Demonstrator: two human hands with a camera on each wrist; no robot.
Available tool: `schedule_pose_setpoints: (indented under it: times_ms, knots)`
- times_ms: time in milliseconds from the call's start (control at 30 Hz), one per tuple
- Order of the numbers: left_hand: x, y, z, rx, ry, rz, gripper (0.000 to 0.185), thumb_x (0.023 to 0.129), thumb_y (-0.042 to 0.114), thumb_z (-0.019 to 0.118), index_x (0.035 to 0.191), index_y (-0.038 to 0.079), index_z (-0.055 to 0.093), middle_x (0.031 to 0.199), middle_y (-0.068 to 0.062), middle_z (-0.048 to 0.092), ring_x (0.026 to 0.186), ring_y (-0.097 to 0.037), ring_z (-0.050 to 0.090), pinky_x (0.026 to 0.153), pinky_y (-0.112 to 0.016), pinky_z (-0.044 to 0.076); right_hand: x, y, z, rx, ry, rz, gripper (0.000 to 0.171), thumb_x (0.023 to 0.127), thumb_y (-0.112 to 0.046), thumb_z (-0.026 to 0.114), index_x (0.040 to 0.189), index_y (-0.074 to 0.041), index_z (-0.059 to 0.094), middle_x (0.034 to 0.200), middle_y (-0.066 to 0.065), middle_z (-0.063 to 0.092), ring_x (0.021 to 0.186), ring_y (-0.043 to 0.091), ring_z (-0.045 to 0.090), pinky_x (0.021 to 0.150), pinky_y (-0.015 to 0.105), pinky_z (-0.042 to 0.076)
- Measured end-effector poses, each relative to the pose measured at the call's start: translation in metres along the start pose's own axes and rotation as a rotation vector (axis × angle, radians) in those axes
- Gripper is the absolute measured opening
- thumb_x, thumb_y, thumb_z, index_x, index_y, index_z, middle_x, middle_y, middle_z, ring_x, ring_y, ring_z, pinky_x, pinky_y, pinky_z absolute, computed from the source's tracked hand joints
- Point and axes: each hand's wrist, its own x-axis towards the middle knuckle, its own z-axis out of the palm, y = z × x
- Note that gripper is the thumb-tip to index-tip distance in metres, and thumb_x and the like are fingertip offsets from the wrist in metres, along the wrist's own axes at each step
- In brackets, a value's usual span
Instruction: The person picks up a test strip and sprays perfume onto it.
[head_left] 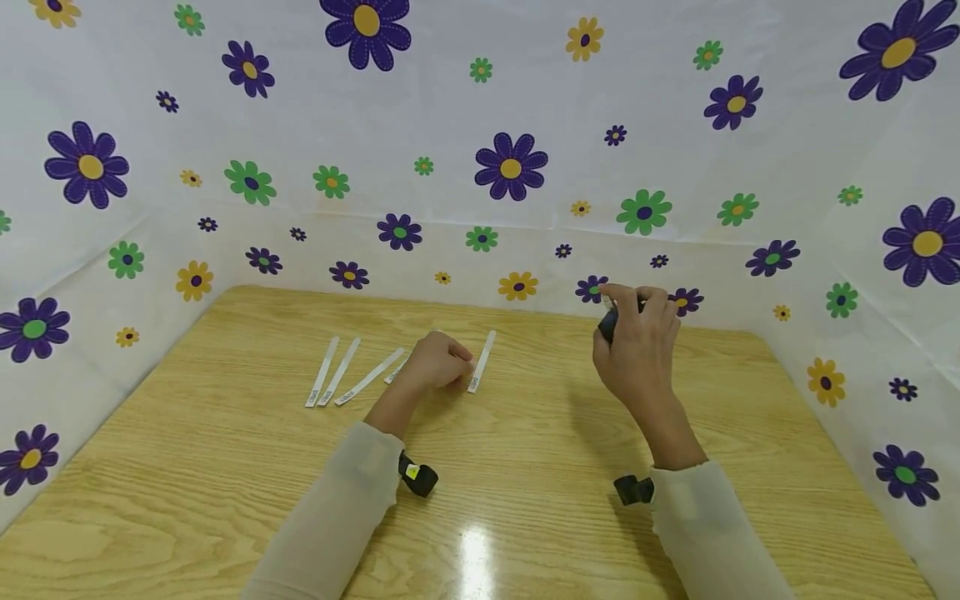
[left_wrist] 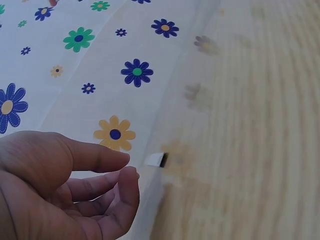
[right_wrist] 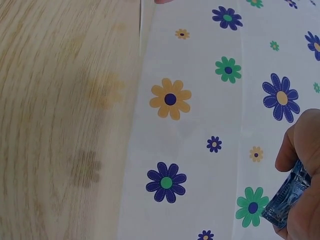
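So the right hand [head_left: 637, 354] is up off the light wooden table [head_left: 525, 500], at about 2 o'clock from the middle of the tabletop, and its fingers [head_left: 648, 302] are curled round a small dark bottle with a clear faceted glass body [right_wrist: 286, 201]. In the right wrist view you can see the ridged bluish glass poking out below the thumb, so it's gripped near its top end, probably so the body stays free to tip. What's inside I can't tell. The left hand [head_left: 435, 360] sits low on the table near the centre, fingers loosely curled and holding nothing; the left wrist view shows the fingers [left_wrist: 107, 187] bent in toward the palm with a gap, nothing pinched. It rests in the middle of a row of thin white paper strips [head_left: 352, 373] laid out side by side, slightly fanned, with small print at their near ends. Three lie at the hand's 9 o'clock, one is half hidden under it, and another white strip [head_left: 482, 361] lies just beside it at 3 o'clock. My guess is the hand is parked there to steady or pick a strip. Flower-print white cloth [head_left: 480, 125] walls in the far and side edges, and there's a black wrist-worn camera [head_left: 417, 477] on each sleeve.
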Motion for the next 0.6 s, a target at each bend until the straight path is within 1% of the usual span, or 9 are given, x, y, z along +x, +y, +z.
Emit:
schedule_pose_setpoints:
  times_ms: [100, 167, 367, 433, 533, 600]
  knots:
    - [-0.002, 0.000, -0.008, -0.017, 0.017, -0.008, 0.022, 0.094, 0.009, 0.072, 0.114, 0.000, 0.074, 0.101, -0.011, 0.073, 0.073, -0.019, 0.070, 0.071, -0.030, 0.057, 0.000, 0.000, 0.000, -0.004, -0.005, -0.002, 0.059, 0.085, 0.005, 0.068, 0.136, -0.015, 0.046, 0.125, 0.034, 0.039, 0.109, 0.053, 0.038, 0.090, 0.062, 0.034]
    - [-0.003, 0.000, -0.015, -0.008, 0.026, -0.008, 0.024, 0.095, 0.011, 0.071, 0.116, -0.001, 0.073, 0.104, -0.013, 0.073, 0.075, -0.020, 0.070, 0.072, -0.031, 0.056, 0.000, 0.001, 0.000, -0.004, -0.007, -0.003, 0.059, 0.085, 0.005, 0.068, 0.136, -0.015, 0.046, 0.125, 0.034, 0.039, 0.109, 0.053, 0.038, 0.090, 0.062, 0.034]
    - [-0.004, -0.010, -0.039, 0.010, 0.072, -0.009, 0.027, 0.095, 0.011, 0.070, 0.119, -0.003, 0.072, 0.112, -0.017, 0.071, 0.074, -0.023, 0.069, 0.075, -0.034, 0.057, 0.000, 0.002, 0.000, -0.002, -0.004, -0.007, 0.059, 0.085, 0.005, 0.068, 0.136, -0.015, 0.046, 0.124, 0.035, 0.040, 0.108, 0.053, 0.038, 0.090, 0.062, 0.034]
    - [-0.004, -0.014, -0.047, 0.009, 0.076, -0.013, 0.028, 0.096, 0.011, 0.070, 0.119, -0.003, 0.071, 0.109, -0.018, 0.071, 0.073, -0.023, 0.069, 0.075, -0.035, 0.058, 0.000, 0.002, 0.000, 0.000, -0.002, -0.007, 0.059, 0.085, 0.005, 0.067, 0.136, -0.015, 0.046, 0.124, 0.035, 0.040, 0.108, 0.053, 0.038, 0.090, 0.062, 0.034]
    - [-0.005, -0.018, -0.056, -0.008, 0.063, -0.020, 0.030, 0.096, 0.010, 0.069, 0.122, -0.004, 0.069, 0.106, -0.020, 0.070, 0.073, -0.023, 0.067, 0.075, -0.036, 0.058, 0.000, 0.002, 0.000, 0.003, 0.001, -0.005, 0.059, 0.085, 0.006, 0.067, 0.136, -0.015, 0.046, 0.124, 0.035, 0.039, 0.108, 0.053, 0.038, 0.089, 0.062, 0.034]
    - [-0.005, -0.021, -0.062, 0.012, 0.053, -0.017, 0.030, 0.096, 0.010, 0.069, 0.122, -0.005, 0.068, 0.102, -0.020, 0.071, 0.070, -0.021, 0.066, 0.072, -0.034, 0.058, 0.000, 0.002, 0.001, 0.005, 0.001, -0.004, 0.059, 0.085, 0.006, 0.067, 0.136, -0.015, 0.046, 0.124, 0.035, 0.039, 0.107, 0.053, 0.038, 0.089, 0.062, 0.033]
